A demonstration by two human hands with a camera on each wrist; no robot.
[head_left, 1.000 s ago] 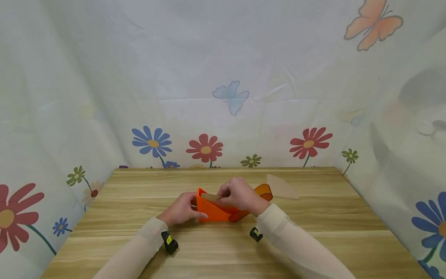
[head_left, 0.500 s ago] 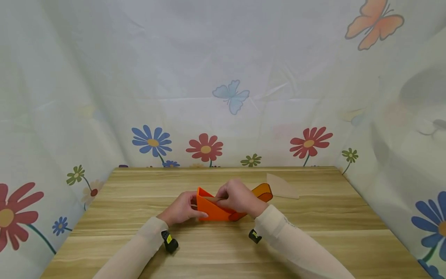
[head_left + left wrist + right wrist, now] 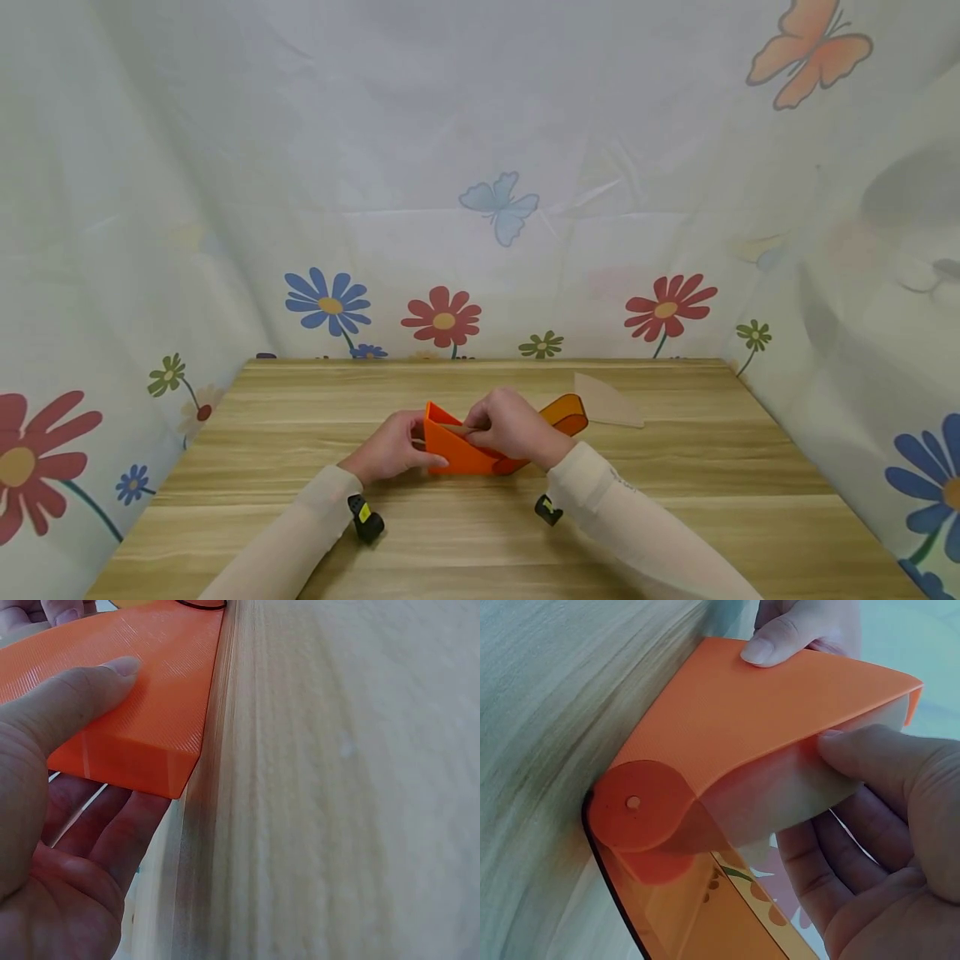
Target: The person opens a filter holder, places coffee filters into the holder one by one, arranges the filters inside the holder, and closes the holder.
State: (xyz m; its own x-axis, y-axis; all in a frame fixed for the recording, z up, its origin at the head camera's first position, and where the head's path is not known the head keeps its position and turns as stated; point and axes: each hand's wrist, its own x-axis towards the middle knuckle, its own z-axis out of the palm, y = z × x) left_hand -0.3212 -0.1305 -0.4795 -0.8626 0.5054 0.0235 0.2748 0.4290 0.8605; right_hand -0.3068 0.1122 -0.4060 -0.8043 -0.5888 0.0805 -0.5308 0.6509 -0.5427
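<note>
An orange wedge-shaped filter holder (image 3: 459, 454) stands on the table, its hinged see-through amber lid (image 3: 566, 411) swung open to the right. My left hand (image 3: 390, 448) grips the holder's left end; in the left wrist view the thumb (image 3: 82, 697) lies on one side wall and the fingers are behind the other. Inside the holder sits a brown coffee filter paper (image 3: 780, 787), mostly hidden by the wall. My right hand (image 3: 513, 427) pinches its upper edge between thumb and fingers, as the right wrist view shows. How many sheets are there I cannot tell.
A loose fan-shaped coffee filter paper (image 3: 607, 402) lies on the wooden table (image 3: 675, 492) behind and right of the lid. A white curtain (image 3: 360, 150) with printed flowers and butterflies hangs around the table's back and sides.
The filter paper has sunk lower into the holder, and my right hand has shifted slightly left with it. My left hand and the holder have stayed nearly still.
</note>
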